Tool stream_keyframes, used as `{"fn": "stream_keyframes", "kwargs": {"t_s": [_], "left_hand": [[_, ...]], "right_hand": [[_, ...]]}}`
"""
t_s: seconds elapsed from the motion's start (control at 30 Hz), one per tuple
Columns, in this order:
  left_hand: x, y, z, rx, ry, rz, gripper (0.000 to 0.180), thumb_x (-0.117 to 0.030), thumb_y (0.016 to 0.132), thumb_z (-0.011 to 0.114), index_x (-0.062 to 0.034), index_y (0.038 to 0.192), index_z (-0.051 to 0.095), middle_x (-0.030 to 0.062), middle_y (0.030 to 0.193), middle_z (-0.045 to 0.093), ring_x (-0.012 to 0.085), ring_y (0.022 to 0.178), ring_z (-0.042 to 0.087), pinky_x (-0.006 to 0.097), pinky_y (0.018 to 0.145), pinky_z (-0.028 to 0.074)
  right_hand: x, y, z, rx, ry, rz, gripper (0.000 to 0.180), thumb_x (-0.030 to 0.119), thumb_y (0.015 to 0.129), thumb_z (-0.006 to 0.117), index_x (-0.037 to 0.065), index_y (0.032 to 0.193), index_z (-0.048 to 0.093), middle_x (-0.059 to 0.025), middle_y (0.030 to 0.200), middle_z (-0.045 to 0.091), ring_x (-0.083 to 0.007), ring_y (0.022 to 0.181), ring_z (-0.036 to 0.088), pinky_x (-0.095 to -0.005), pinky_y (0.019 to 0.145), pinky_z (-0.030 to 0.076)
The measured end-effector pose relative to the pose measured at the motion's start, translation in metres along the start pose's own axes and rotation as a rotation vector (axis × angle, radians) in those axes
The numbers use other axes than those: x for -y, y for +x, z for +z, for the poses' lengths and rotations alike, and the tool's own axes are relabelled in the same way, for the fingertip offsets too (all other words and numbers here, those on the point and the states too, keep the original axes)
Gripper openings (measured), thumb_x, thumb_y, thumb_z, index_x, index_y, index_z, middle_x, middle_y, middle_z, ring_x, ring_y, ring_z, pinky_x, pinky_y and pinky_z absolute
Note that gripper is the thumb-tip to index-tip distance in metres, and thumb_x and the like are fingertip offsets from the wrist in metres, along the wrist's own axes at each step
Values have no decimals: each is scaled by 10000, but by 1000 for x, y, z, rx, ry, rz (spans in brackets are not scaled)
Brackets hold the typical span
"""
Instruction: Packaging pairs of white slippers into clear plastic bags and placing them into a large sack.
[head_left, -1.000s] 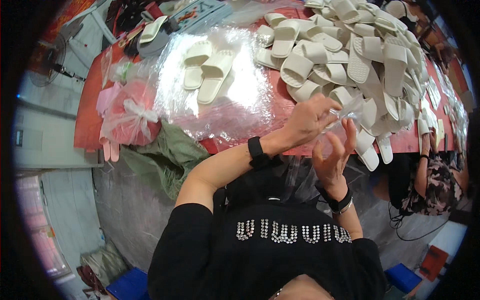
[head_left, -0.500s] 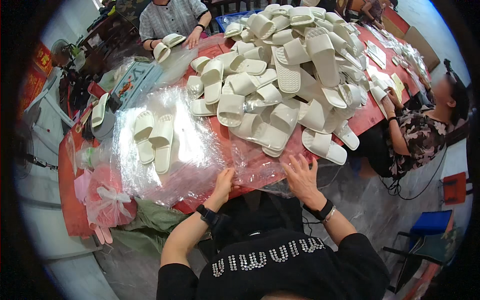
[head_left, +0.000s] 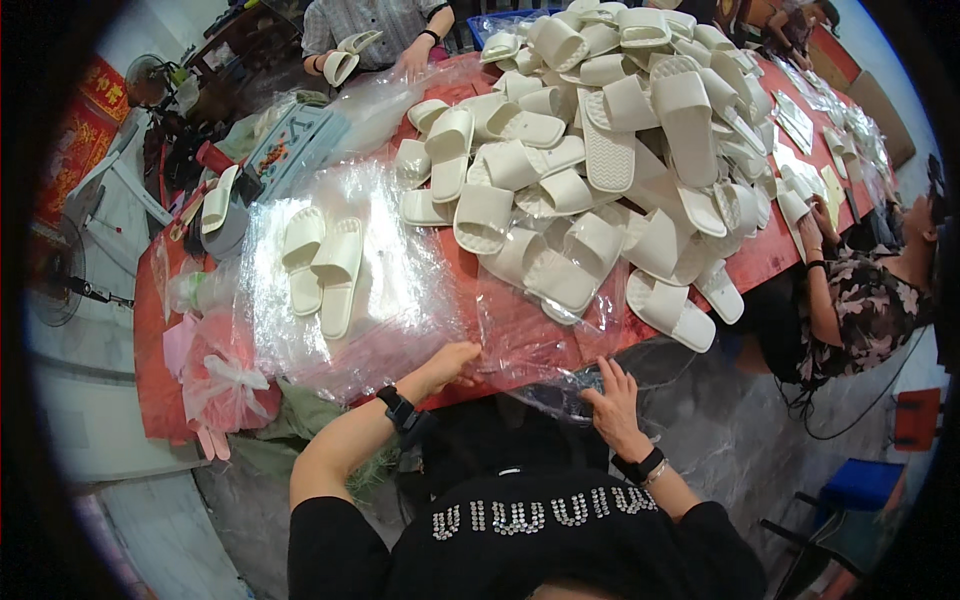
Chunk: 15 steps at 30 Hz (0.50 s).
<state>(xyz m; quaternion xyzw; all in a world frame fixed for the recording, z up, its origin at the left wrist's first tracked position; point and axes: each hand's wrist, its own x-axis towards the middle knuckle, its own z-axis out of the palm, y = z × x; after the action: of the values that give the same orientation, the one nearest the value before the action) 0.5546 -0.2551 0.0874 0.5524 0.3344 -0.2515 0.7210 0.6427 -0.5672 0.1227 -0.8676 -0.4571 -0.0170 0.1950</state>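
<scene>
A clear plastic bag (head_left: 545,345) lies at the table's near edge, its far part around a pair of cream slippers (head_left: 568,275). My left hand (head_left: 452,366) is closed on the bag's near left corner. At the near right corner, my right hand (head_left: 616,405) pinches the film between thumb and fingers, and that edge hangs past the table. Left of the bag, two more cream slippers (head_left: 338,280) lie side by side on a stack of clear plastic bags (head_left: 390,330).
A big heap of cream slippers (head_left: 640,110) covers the red table (head_left: 445,265) beyond the bag. At left are a pink bundle tied in plastic (head_left: 225,370) and a grey-blue tray (head_left: 300,140). One person (head_left: 375,25) holds slippers across the table; another (head_left: 850,280) works at the right.
My right hand has drawn back toward me, and its spread fingers have closed on the bag's edge. The bag's near edge has come down with it. The whole view has shifted slightly.
</scene>
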Motion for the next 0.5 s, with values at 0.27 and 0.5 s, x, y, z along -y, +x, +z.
{"fn": "stream_keyframes", "kwargs": {"t_s": [0.27,0.5], "left_hand": [[-96,-8,-11,65,953,343,382,-365,860,509,-32,1033,581,86,922,614,177,794,558,306,717,457],[-208,66,-39,-491,599,725,431,-334,792,557,-16,1083,562,155,1037,602,260,942,576,334,789,445]], "right_hand": [[-27,0,-4,10,328,1,97,19,697,529,47,787,552,-99,1009,610,-246,825,588,-348,721,443],[-32,5,-22,-33,131,-31,202,16,678,544,72,864,599,-54,936,592,-223,876,556,-349,763,409]]}}
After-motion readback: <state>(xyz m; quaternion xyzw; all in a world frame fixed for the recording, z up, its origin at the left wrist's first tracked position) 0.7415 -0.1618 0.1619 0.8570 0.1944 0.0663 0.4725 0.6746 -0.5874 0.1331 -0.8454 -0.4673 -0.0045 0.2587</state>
